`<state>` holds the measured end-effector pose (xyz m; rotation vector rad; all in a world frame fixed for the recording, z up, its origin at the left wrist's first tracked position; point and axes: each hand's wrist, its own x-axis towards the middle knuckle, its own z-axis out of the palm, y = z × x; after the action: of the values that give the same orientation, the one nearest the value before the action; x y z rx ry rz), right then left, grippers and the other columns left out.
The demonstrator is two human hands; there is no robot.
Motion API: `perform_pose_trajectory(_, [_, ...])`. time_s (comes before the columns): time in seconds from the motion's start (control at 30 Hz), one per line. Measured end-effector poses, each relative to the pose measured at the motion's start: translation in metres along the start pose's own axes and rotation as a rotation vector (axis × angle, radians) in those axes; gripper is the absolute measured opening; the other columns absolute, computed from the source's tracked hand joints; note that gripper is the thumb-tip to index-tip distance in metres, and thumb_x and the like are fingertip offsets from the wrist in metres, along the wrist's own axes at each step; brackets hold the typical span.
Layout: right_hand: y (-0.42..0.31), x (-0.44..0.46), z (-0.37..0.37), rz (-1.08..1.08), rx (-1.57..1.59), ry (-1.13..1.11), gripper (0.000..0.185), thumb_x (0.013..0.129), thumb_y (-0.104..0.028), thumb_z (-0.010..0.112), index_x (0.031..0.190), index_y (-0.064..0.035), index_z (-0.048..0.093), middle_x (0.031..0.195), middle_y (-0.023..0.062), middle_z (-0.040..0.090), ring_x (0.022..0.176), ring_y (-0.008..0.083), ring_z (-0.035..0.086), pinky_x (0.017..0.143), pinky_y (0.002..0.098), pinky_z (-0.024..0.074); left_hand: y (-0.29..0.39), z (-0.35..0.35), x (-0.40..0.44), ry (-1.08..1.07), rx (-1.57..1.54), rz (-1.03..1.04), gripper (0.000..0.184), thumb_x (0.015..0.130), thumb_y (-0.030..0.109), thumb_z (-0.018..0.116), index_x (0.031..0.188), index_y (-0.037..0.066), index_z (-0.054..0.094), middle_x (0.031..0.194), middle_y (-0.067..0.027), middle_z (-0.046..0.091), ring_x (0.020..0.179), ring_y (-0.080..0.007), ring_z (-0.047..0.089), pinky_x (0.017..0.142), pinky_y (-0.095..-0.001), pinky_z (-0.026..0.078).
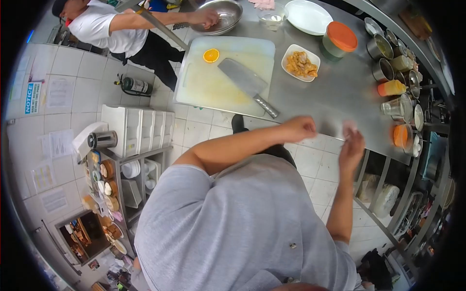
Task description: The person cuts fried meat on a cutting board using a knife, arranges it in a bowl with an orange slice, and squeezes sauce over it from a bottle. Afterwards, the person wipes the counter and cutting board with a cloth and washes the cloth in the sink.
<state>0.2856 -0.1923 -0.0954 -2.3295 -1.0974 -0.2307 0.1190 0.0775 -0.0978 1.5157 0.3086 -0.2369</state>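
Note:
My left hand (298, 128) is above the front edge of the steel table, with its fingers curled in. Whether anything is inside them is hidden. To its right, my right hand (352, 143) is raised, and motion smears its fingers. A cleaver (242, 77) lies flat on a white cutting board (194, 89), its handle toward my left hand. Near the board's far left corner sits a cut orange half (211, 56), face up. Beyond my hands, a square white dish (287, 72) holds orange-coated pieces of food (302, 64).
A tub with an orange lid (341, 36), a white oval platter (308, 17), a glass bowl (272, 17) and a metal bowl (233, 12) stand farther back. Several pots and squeeze bottles (391, 88) line the right side. A co-worker (97, 24) reaches toward the metal bowl.

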Motion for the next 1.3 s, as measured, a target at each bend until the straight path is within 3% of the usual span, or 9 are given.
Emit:
perform_pose_trajectory(0.17, [-0.030, 0.087, -0.005, -0.008, -0.413, 0.005, 0.055, 0.094, -0.010, 0.075, 0.148, -0.0094, 0.069, 0.149, 0.0251, 0.064, 0.142, 0.0446, 0.056, 0.118, 0.0514, 0.0459, 0.026, -0.175, -0.074, 0.516, 0.548, 0.102, 0.047, 0.098, 0.031, 0.082, 0.136, 0.006, 0.071, 0.100, -0.0112, 0.079, 0.088, -0.0218, 0.076, 0.082, -0.0382, 0.061])
perform_pose_trajectory(0.3, [-0.121, 0.099, 0.070, -0.106, 0.326, -0.260, 0.043, 0.094, -0.016, 0.078, 0.136, -0.0086, 0.074, 0.139, 0.0194, 0.070, 0.136, 0.0395, 0.062, 0.119, 0.0507, 0.0440, -0.020, -0.347, -0.099, 0.963, 0.970, -0.206, 0.056, 0.089, 0.036, 0.083, 0.133, 0.002, 0.073, 0.115, -0.0230, 0.081, 0.107, -0.0395, 0.079, 0.093, -0.0468, 0.062])
perform_pose_trajectory(0.4, [-0.227, 0.105, 0.117, -0.247, 0.411, -0.392, 0.029, 0.095, -0.016, 0.076, 0.123, -0.0072, 0.078, 0.130, 0.0139, 0.073, 0.126, 0.0377, 0.066, 0.115, 0.0500, 0.0450, -0.045, -0.409, -0.089, 1.012, 0.886, -0.276, 0.057, 0.083, 0.032, 0.082, 0.129, -0.002, 0.073, 0.124, -0.0271, 0.079, 0.116, -0.0434, 0.077, 0.097, -0.0478, 0.061])
perform_pose_trajectory(0.57, [-0.322, 0.155, 0.197, -0.242, 0.543, -0.507, 0.030, 0.099, -0.017, 0.072, 0.127, -0.0081, 0.079, 0.124, 0.0130, 0.076, 0.117, 0.0355, 0.071, 0.107, 0.0489, 0.0509, -0.038, -0.402, -0.075, 1.039, 0.701, -0.446, 0.046, 0.080, 0.019, 0.082, 0.121, -0.002, 0.075, 0.122, -0.0267, 0.079, 0.122, -0.0409, 0.075, 0.104, -0.0464, 0.059])
perform_pose_trajectory(0.77, [-0.363, 0.220, 0.302, 0.164, 0.663, -0.474, 0.040, 0.096, -0.018, 0.074, 0.135, -0.0063, 0.077, 0.131, 0.0170, 0.076, 0.109, 0.0305, 0.077, 0.098, 0.0425, 0.0608, -0.069, -0.429, -0.097, 0.741, 0.490, -0.046, 0.028, 0.082, 0.008, 0.082, 0.109, 0.004, 0.078, 0.103, -0.0155, 0.080, 0.094, -0.0305, 0.076, 0.085, -0.0384, 0.058])
perform_pose_trajectory(0.83, [-0.379, 0.226, 0.314, 0.232, 0.661, -0.356, 0.041, 0.096, -0.018, 0.075, 0.134, -0.0057, 0.076, 0.129, 0.0175, 0.077, 0.109, 0.0297, 0.077, 0.099, 0.0424, 0.0606, -0.037, -0.423, -0.118, 0.625, 0.384, 0.128, 0.022, 0.088, 0.002, 0.081, 0.109, 0.001, 0.073, 0.093, -0.0024, 0.071, 0.084, -0.0140, 0.065, 0.079, -0.0313, 0.054])
perform_pose_trajectory(0.93, [-0.389, 0.229, 0.320, 0.120, 0.733, -0.235, 0.038, 0.095, -0.018, 0.076, 0.130, -0.0035, 0.077, 0.117, 0.0157, 0.080, 0.103, 0.0284, 0.077, 0.095, 0.0406, 0.0606, -0.008, -0.422, -0.132, 0.493, 0.468, 0.262, 0.021, 0.091, 0.001, 0.080, 0.111, 0.001, 0.073, 0.095, -0.0017, 0.071, 0.088, -0.0136, 0.065, 0.083, -0.0300, 0.054])
perform_pose_trajectory(1.0, [-0.376, 0.238, 0.312, 0.104, 0.759, -0.471, 0.032, 0.096, -0.018, 0.076, 0.124, -0.0025, 0.077, 0.104, 0.0115, 0.081, 0.096, 0.0240, 0.075, 0.089, 0.0388, 0.0596, 0.000, -0.424, -0.129, 0.422, 0.503, 0.286, 0.022, 0.092, 0.001, 0.081, 0.113, 0.002, 0.073, 0.101, -0.0027, 0.072, 0.092, -0.0139, 0.066, 0.086, -0.0310, 0.055])
perform_pose_trajectory(1.3, [-0.262, 0.209, 0.184, 0.366, 0.843, -0.434, 0.032, 0.098, -0.018, 0.077, 0.124, 0.0018, 0.075, 0.095, 0.0113, 0.076, 0.089, 0.0180, 0.074, 0.081, 0.0340, 0.0597, 0.046, -0.325, -0.025, 0.332, 0.612, 0.465, 0.017, 0.091, -0.002, 0.076, 0.109, 0.000, 0.074, 0.103, -0.0132, 0.070, 0.092, -0.0264, 0.073, 0.086, -0.0371, 0.059])
